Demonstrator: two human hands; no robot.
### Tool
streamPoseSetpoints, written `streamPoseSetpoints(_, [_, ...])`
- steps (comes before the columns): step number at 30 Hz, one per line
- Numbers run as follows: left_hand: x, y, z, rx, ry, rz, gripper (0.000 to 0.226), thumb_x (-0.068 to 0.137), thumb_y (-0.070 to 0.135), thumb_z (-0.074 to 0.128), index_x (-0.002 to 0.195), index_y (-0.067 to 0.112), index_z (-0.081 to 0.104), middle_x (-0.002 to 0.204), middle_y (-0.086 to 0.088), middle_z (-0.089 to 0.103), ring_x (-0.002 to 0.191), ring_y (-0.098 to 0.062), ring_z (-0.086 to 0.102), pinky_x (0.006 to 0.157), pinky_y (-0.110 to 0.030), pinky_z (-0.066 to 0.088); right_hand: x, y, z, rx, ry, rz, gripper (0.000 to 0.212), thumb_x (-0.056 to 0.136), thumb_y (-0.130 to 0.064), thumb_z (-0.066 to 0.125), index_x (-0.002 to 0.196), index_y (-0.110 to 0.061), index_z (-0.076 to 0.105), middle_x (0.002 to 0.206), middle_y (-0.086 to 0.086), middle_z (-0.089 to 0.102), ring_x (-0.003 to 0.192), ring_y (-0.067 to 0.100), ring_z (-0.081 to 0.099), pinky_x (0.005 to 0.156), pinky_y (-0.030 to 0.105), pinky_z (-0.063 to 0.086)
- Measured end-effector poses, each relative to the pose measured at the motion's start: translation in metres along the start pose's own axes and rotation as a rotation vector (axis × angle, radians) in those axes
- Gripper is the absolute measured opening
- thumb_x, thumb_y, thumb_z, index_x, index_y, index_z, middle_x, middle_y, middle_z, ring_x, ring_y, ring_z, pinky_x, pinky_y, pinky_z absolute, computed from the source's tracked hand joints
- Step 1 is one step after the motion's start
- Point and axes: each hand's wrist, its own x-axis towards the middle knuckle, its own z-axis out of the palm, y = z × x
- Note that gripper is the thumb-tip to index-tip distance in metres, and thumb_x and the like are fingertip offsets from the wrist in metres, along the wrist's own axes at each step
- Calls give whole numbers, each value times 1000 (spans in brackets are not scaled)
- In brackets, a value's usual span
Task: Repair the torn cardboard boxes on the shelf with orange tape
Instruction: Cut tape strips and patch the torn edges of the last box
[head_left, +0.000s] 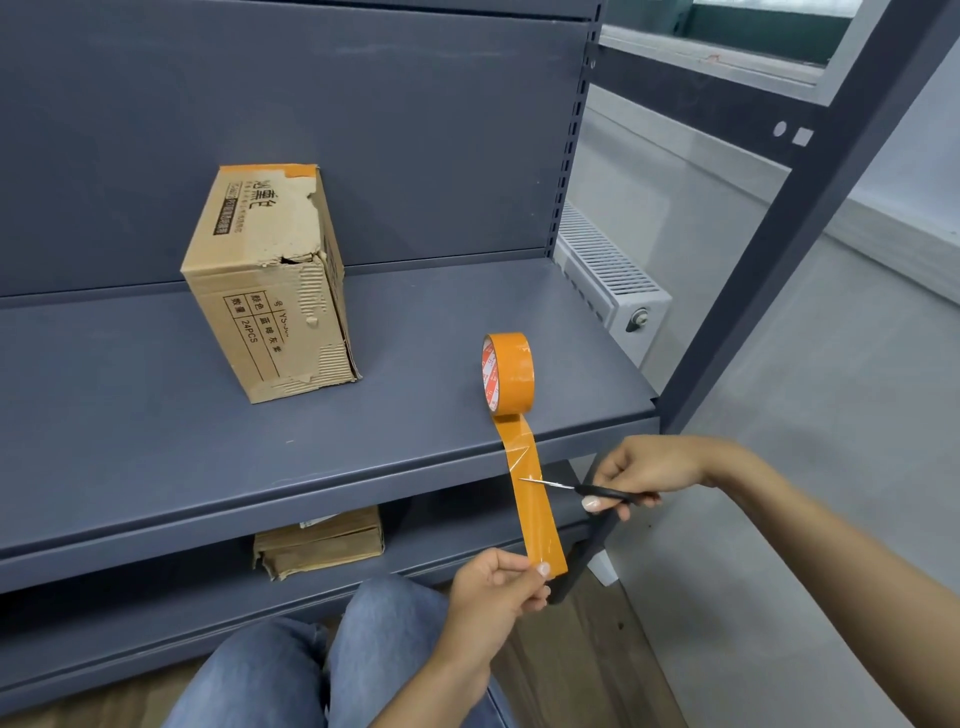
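My left hand pinches the free end of the orange tape strip; my right hand grips black scissors, blades at the strip. Tape roll stands on the shelf edge, torn cardboard box well left of it.

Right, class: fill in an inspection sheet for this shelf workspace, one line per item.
Surface: grey metal shelf, bearing box and roll.
Job's things: torn cardboard box, upright; orange tape roll on edge, its strip pulled over the shelf lip; scissors at the strip.
Clutter: flattened cardboard on the lower shelf.
Hands: left hand pinches the strip's end; right hand grips the scissors.
Cables: nothing seen.
Surroundings: radiator, window frame, wooden floor.
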Motion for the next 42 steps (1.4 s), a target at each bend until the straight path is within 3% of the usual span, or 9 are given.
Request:
streamPoseSetpoints(7, [-1,7,-6,-32,-35,-47,17,83,9,73,95,-1,66,71,-5,72,66,-10,67,71,-23,56,0,1,-2,52,-20,-46,31,82,-46,69,72,-16,68,59,-4,60,46,5,39,52,15,34])
streamPoseSetpoints(16, [-7,10,-23,2,-138,-119,11,81,5,74,86,1,66,75,-8,72,67,-11,66,67,-21,53,-3,14,14,-17,-63,14,59,68,-74,65,85,-18,58,71,-8,58,66,11,47,65,21,41])
streamPoseSetpoints(20, [-12,11,-30,33,-135,-87,14,81,5,74,88,0,64,72,-7,70,66,-11,67,65,-21,53,-16,20,16,50,104,-23,74,60,-78,66,97,-14,63,80,-4,56,73,9,49,68,26,39])
streamPoseSetpoints(24, [-16,19,-34,52,-130,-36,11,83,6,72,87,2,62,71,-7,70,68,-11,67,66,-21,53,-31,15,6,100,262,-59,48,68,-57,67,94,-18,69,76,0,56,68,8,51,64,19,40])
streamPoseSetpoints(27, [-18,26,-35,69,-118,13,9,85,7,70,85,3,62,71,-8,71,68,-12,67,68,-23,54,-31,13,-1,100,506,-60,40,73,-55,74,92,-20,70,74,1,58,69,14,53,71,32,44])
streamPoseSetpoints(29, [-19,30,-37,74,-112,45,8,86,7,69,85,3,61,71,-8,71,68,-13,66,70,-23,55,-28,6,-6,72,711,-16,33,78,-45,76,98,-20,69,85,-2,65,79,17,60,78,34,47])
streamPoseSetpoints(33, [-23,39,-41,82,-98,132,8,87,6,67,84,4,60,68,-5,69,68,-11,65,71,-23,54,-11,-17,-13,-26,1000,97,51,82,-44,73,122,-13,62,106,2,67,102,20,60,83,27,43])
streamPoseSetpoints(37, [-27,52,-48,83,-58,243,6,87,5,66,84,5,61,68,-4,69,67,-11,65,67,-21,53,9,-32,-24,-202,1063,183,53,85,-44,69,131,-19,59,107,4,71,105,27,62,80,32,46])
streamPoseSetpoints(42, [-32,75,-57,53,45,400,9,84,-1,68,80,5,61,64,-2,68,64,-12,65,63,-19,51,30,-41,-33,-372,1001,294,50,90,-44,64,135,-22,56,112,9,68,105,32,61,68,32,41])
